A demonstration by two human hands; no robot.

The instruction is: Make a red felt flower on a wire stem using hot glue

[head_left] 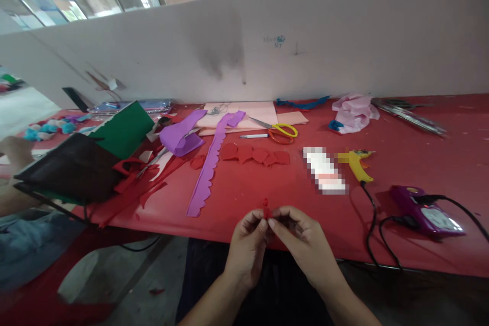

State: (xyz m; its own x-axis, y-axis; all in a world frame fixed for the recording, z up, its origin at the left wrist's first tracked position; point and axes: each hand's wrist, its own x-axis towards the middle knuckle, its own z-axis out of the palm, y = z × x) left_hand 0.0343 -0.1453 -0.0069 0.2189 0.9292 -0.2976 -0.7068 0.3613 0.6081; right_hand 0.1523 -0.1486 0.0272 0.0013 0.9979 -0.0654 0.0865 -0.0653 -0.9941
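My left hand [246,244] and my right hand [301,242] meet at the near edge of the red table [420,122]. Both pinch one small rolled red foam piece [266,209] between thumbs and fingertips. Its top sticks up just above the fingers. Beyond my hands, a row of cut red foam petals [255,155] lies on the table. A long purple scalloped foam strip [208,165] runs from the table's front toward the back.
Yellow-and-orange scissors [280,131] and a pen [254,136] lie by pink sheets [244,114]. A yellow glue gun [357,163] and purple phone [426,211] with black cables sit right. Green and black foam sheets [95,155] and another person's arm [15,163] are left.
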